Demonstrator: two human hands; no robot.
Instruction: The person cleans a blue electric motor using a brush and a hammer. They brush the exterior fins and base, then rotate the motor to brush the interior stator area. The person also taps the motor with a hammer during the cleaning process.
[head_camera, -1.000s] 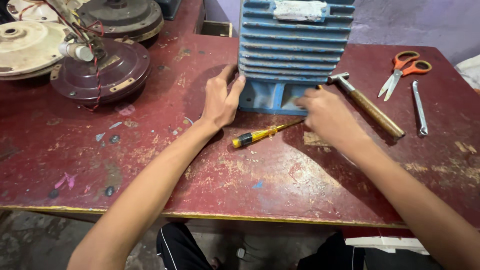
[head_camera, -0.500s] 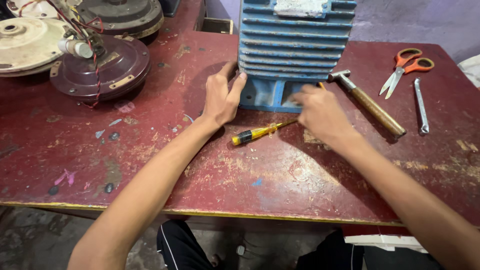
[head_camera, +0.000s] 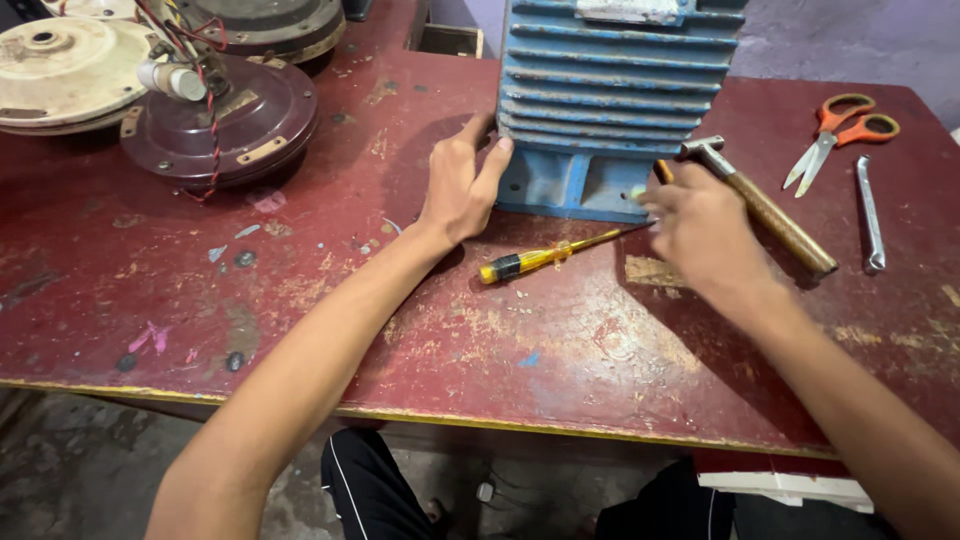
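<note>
A blue finned motor housing (head_camera: 610, 90) stands at the back middle of the red table (head_camera: 420, 330). My left hand (head_camera: 458, 190) lies flat with its fingers apart, pressed against the housing's lower left corner. My right hand (head_camera: 700, 220) is at the housing's foot on the right, fingers curled and blurred. I cannot make out whether they pinch anything. A yellow screwdriver (head_camera: 545, 260) lies on the table between my hands, its tip pointing at my right fingers. A small orange piece (head_camera: 662, 170) shows just above my right fingers.
A wooden-handled hammer (head_camera: 775, 215) lies right behind my right hand. Orange scissors (head_camera: 840, 125) and a metal wrench (head_camera: 870, 215) lie at the far right. Round fan motor parts (head_camera: 225, 125) with red wires fill the back left. The table's front edge runs near my knees.
My right hand has shifted slightly to the right along the housing's foot. My left hand stays against the housing and the screwdriver has not moved.
</note>
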